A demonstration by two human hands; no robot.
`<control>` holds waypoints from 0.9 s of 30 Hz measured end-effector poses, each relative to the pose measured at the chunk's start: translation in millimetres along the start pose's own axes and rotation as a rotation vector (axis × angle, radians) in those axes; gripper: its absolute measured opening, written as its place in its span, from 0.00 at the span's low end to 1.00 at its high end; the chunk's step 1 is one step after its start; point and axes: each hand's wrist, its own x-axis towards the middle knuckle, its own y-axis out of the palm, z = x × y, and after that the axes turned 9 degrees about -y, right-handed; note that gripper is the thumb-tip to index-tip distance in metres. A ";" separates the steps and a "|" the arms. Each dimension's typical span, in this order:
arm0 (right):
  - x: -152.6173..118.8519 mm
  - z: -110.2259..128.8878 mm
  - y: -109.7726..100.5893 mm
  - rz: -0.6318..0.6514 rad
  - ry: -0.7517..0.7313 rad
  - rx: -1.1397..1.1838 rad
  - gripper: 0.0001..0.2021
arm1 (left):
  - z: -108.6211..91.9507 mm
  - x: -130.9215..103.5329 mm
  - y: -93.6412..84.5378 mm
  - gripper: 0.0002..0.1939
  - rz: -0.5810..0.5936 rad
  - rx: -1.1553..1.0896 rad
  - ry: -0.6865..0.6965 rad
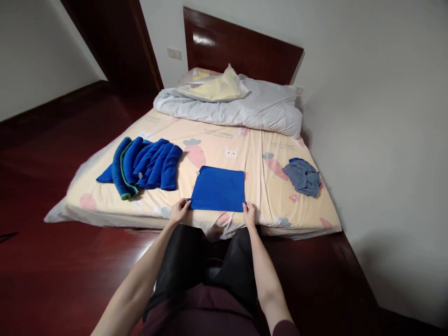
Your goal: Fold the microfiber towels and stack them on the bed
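Note:
A square blue towel lies flat at the near edge of the bed, with a small white tag at its far left corner. My left hand pinches its near left corner. At the near right corner, my right hand has its fingers closed on the same cloth. To the left sit several rolled or folded blue towels, side by side. One rolled towel with green edging leans along their left end. Over on the right is a crumpled grey-blue cloth with a bit of bright blue showing behind it.
The bed has a cream sheet printed with carrots and rabbits. A bunched pale quilt and a yellowish pillow lie by the dark wooden headboard. A white wall runs close along the right side; dark red floor surrounds the left.

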 end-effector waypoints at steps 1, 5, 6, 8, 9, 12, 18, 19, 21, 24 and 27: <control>0.3 -1.2 1.3 -0.008 0.002 -0.014 0.23 | 0.8 0.3 0.5 0.27 -0.010 0.006 -0.010; 0.4 -4.1 5.4 -0.034 0.008 -0.069 0.24 | 6.5 4.4 2.8 0.28 -0.023 0.029 -0.045; 0.4 -4.4 5.9 -0.030 0.012 -0.076 0.24 | 8.5 6.0 3.3 0.28 -0.020 0.033 -0.052; 0.6 -4.9 6.4 -0.024 0.020 -0.083 0.24 | 12.4 9.2 4.1 0.28 -0.019 0.043 -0.054; 0.7 -5.2 6.7 -0.027 0.021 -0.083 0.24 | 14.2 10.5 4.5 0.28 -0.024 0.050 -0.055; 0.5 -5.9 7.9 -0.048 0.013 -0.073 0.23 | 17.9 12.6 6.1 0.28 -0.051 0.067 -0.064; -3.1 -6.9 12.5 -0.101 0.013 -0.101 0.24 | 17.8 12.5 9.0 0.27 -0.070 0.034 -0.070; -3.5 -7.3 13.0 -0.112 0.012 -0.106 0.24 | 17.7 12.9 8.8 0.27 -0.067 0.028 -0.072; -3.7 -8.4 13.5 -0.117 0.010 -0.109 0.24 | 17.9 14.4 7.9 0.27 -0.059 0.019 -0.070; -3.0 -10.5 13.2 -0.097 0.014 -0.091 0.25 | 18.1 16.8 5.5 0.27 -0.042 0.024 -0.062; -2.3 -12.7 12.7 -0.094 0.024 -0.071 0.26 | 17.5 17.9 4.1 0.28 -0.034 0.032 -0.066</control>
